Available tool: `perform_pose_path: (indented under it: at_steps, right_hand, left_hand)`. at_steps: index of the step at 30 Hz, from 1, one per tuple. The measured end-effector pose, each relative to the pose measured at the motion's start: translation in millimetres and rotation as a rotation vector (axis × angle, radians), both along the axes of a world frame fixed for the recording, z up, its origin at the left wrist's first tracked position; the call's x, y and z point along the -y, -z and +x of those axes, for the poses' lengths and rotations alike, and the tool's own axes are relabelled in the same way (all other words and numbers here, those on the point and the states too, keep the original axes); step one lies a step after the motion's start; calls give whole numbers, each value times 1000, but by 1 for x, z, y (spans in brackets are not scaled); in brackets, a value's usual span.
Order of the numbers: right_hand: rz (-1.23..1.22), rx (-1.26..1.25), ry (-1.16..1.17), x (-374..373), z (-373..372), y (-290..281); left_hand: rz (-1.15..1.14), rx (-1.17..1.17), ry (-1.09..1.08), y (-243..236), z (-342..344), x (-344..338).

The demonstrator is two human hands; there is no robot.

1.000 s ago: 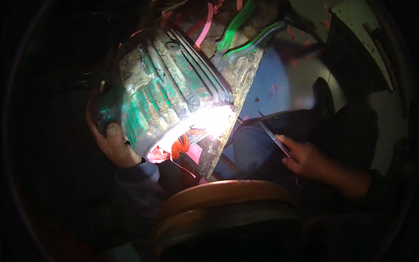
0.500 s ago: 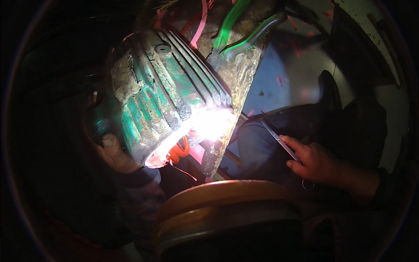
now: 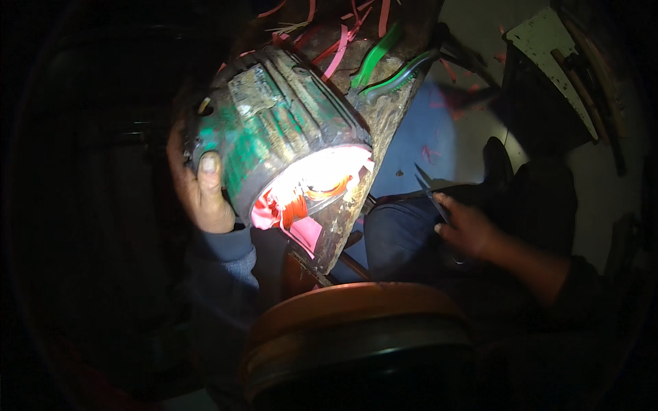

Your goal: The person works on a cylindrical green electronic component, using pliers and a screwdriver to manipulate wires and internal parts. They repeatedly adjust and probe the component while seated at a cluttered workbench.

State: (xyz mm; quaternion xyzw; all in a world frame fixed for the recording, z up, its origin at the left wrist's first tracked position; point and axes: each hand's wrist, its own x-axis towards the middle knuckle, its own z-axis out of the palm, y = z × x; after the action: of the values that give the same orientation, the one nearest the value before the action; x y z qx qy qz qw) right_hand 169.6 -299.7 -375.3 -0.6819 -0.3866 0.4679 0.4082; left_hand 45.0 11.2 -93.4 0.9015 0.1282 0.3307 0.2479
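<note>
The green ribbed housing (image 3: pixel 291 120) sits over the wooden board (image 3: pixel 340 222), tilted with its open mouth toward the person; whether the board bears its full weight I cannot tell. The left hand (image 3: pixel 211 195) grips it at its left side, thumb pointing upward along the outer wall and the other fingers mostly hidden behind; the cuffed wrist comes in from below. To the right of the housing and well apart from it, the right hand (image 3: pixel 469 229) is closed around the scissors (image 3: pixel 430 192), thumb and forefinger near the blades, tips pointing up and away from the person; the forearm reaches in from the lower right.

The housing has worn green paint, grimy raised ribs and a pale, crusted patch on top. Its mouth is glaringly lit; orange-red wire coils (image 3: pixel 295 209) and pink lining show inside, and a pink slip (image 3: pixel 306 235) hangs just below the rim.

Right of the housing, the board's edge slants down to a narrow end below the mouth. Between that edge and the scissors lie bluish floor (image 3: pixel 411 147) and a dark trouser leg (image 3: pixel 397 229). Beyond the housing, green-handled pliers (image 3: pixel 377 60) and pink strips (image 3: pixel 336 53) lie on the board. Nearer the person than the housing, an orange-brown curved rim (image 3: pixel 356 296) bounds the space below.
</note>
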Motion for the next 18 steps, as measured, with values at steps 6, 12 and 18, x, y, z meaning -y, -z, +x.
perform_pose_path:
  at_steps: [6, 12, 18]
  right_hand:
    - [-67, -25, 105, 5, 3, 3]
    - [23, -122, 254, 13, 11, 2]
    - [-19, -166, 210, 17, 21, -15]
  left_hand:
    - [45, -140, -63, -13, -11, 2]
    - [299, -144, -25, -40, -27, 43]
    - [699, -15, -51, -34, -63, 93]
